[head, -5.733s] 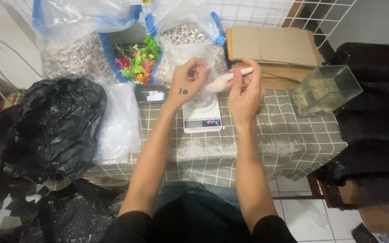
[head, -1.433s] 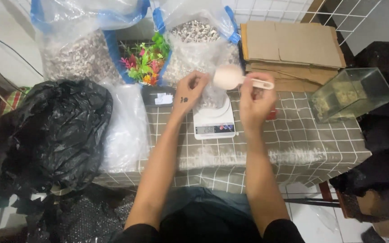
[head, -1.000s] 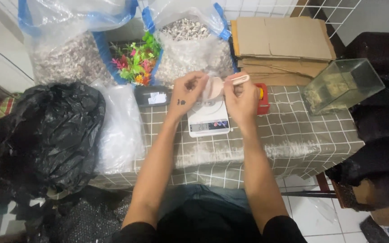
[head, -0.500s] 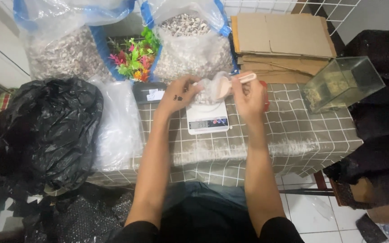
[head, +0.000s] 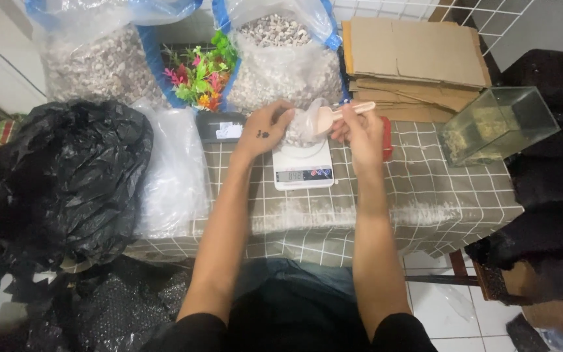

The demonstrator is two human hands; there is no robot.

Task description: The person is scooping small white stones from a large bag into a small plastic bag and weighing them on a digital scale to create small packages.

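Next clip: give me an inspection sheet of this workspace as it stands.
Surface: table under a grey checked cloth.
Job's things: small clear bag above a white scale; wooden scoop at its mouth.
Clutter: two big pebble sacks, plastic plants, cardboard, glass tank, black bag, clear bags, dark box.
Grippers: left hand holds the small bag; right hand holds the scoop.
Cables: nothing seen.
Surroundings: tiled floor, wire grid behind.
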